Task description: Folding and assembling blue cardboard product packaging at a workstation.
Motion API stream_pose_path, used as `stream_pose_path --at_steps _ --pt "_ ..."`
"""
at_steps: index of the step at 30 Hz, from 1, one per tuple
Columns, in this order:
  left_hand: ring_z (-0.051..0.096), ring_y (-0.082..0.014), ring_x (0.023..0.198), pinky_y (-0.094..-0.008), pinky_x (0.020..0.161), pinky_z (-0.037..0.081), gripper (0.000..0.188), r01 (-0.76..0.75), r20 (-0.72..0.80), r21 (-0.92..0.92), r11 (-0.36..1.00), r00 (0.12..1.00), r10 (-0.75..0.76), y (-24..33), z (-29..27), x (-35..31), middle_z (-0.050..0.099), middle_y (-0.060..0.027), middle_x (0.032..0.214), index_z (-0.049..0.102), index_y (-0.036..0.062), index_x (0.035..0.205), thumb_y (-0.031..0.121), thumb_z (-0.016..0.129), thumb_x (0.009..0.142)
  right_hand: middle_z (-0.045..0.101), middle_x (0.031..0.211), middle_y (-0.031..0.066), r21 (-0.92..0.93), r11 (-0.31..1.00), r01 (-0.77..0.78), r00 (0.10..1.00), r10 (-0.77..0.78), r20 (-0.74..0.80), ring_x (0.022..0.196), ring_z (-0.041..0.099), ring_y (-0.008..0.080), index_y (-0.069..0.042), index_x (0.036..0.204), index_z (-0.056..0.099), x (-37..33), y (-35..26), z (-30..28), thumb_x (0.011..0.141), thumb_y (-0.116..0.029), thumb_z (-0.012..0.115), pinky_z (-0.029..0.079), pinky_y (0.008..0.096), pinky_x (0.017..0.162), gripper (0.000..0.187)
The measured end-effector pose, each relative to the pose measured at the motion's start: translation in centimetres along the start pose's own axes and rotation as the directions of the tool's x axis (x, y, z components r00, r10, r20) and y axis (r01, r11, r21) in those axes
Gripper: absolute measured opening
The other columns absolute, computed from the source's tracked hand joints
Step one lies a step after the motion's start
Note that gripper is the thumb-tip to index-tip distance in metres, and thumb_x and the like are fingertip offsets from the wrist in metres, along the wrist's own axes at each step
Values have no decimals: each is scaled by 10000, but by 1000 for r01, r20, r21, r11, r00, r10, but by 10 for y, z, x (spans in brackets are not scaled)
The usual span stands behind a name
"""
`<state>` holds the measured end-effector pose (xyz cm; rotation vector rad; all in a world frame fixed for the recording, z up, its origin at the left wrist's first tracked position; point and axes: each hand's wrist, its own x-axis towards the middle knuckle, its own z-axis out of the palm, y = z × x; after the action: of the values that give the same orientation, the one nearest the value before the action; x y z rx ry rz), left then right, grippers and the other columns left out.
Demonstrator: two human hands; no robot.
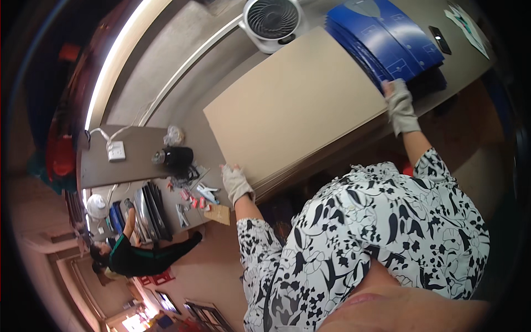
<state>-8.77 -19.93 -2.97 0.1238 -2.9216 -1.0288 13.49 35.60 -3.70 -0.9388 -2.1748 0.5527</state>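
Observation:
A thick stack of large tan cardboard sheets (pixel 298 105) lies on the grey table in front of me, its layered near edge showing. My left hand (pixel 237 182), in a pale fingerless glove, is closed at the left near corner of the stack. At the right near corner, my right hand (pixel 401 106) in a matching glove grips the edge, close beside the blue sheets. Those glossy blue printed sheets (pixel 387 39) form a curved pile right of the cardboard. Both hands' fingers are partly hidden.
A white fan (pixel 272 21) stands behind the cardboard. A phone (pixel 440 40) lies far right. To the left are a dark jar (pixel 176 159), clamps (pixel 207 193), a cardboard scrap (pixel 217 214) and a socket box (pixel 116 151). Another person (pixel 135 254) works farther left at dark sheets.

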Motion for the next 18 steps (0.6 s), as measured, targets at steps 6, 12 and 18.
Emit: stream_pose_path --at_steps 6,12,18 --pt "607 -395 1218 -442 1083 462 534 14 152 25 1000 988 -18 3 35 20 629 -292 1331 522 -61 1424 271 615 1016 524 1529 242 -193 841 506 719 -287 633 1429 500 378 -13 1390 610 -54 -129 43 918 -520 673 384 481 1202 695" --pt "669 -302 1146 -455 991 532 326 -454 396 439 775 872 287 -29 -8 93 705 -159 1240 697 2 1182 236 510 1054 385 1653 199 -92 758 646 524 -352 775 1539 357 357 -68 1540 473 -80 -161 55 972 -597 569 267 575 1246 782" --pt "684 -212 1041 -383 888 547 490 196 625 -285 938 780 26 70 -29 92 729 -105 1155 649 -6 1304 413 624 1050 322 1693 162 -236 679 695 551 -293 781 1577 285 318 -117 1597 408 -72 -145 62 1009 -611 515 237 551 1265 775"
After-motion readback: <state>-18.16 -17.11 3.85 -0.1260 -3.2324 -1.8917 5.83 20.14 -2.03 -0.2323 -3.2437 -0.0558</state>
